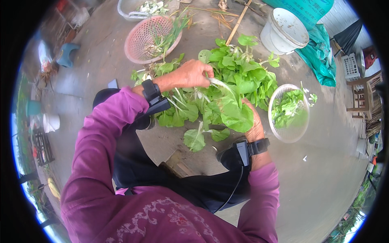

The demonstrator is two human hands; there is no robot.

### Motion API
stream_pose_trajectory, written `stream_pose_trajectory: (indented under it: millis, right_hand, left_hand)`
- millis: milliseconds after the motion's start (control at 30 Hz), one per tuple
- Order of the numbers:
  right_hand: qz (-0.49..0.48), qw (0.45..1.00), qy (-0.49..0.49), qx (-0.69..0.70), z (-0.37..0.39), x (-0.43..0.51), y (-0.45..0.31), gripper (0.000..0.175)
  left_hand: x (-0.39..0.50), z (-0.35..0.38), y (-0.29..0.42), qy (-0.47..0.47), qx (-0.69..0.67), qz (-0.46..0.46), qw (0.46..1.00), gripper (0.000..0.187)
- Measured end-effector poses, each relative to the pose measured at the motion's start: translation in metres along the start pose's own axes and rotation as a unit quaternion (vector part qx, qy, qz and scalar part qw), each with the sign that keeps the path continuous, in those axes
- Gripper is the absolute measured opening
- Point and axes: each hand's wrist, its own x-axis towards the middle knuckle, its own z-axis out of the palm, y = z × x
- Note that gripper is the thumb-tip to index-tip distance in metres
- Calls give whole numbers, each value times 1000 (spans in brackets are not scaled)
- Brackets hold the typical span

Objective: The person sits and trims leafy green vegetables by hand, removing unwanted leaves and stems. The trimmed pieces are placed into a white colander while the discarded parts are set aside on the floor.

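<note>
My left hand (196,73) pinches the white stem end of a broad green leaf (238,114), which hangs down to the right and has a yellowish-brown patch. At the leaf's right edge is my right hand (254,121); its fingers are mostly hidden behind the leaf, so its grip cannot be made out. Beneath and beyond both hands lies a large heap of leafy greens (243,71) with pale stems, spread over the concrete floor. A few loose leaves (194,139) rest on the near side. Right of my right hand stands a white plastic colander (288,138) holding some greens.
Beyond the heap are a pink colander (133,42) with spring onions, a pale basin (123,10), a bamboo stick (238,24) and a white bucket (273,36). A teal sack (316,12) stands behind. A blue stool (67,55) is left; a wooden chair (363,94) is right.
</note>
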Motion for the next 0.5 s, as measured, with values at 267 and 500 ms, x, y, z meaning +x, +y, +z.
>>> stream_pose_trajectory:
  millis: [267, 500]
  right_hand:
    - [15, 984, 19, -177, 11, 1, -9, 35]
    - [-7, 960, 42, -278, 14, 1, -10, 38]
  left_hand:
    - [1, 8, -6, 60, 79, 63, 993, 32]
    - [4, 1, -9, -27, -107, -8, 994, 23]
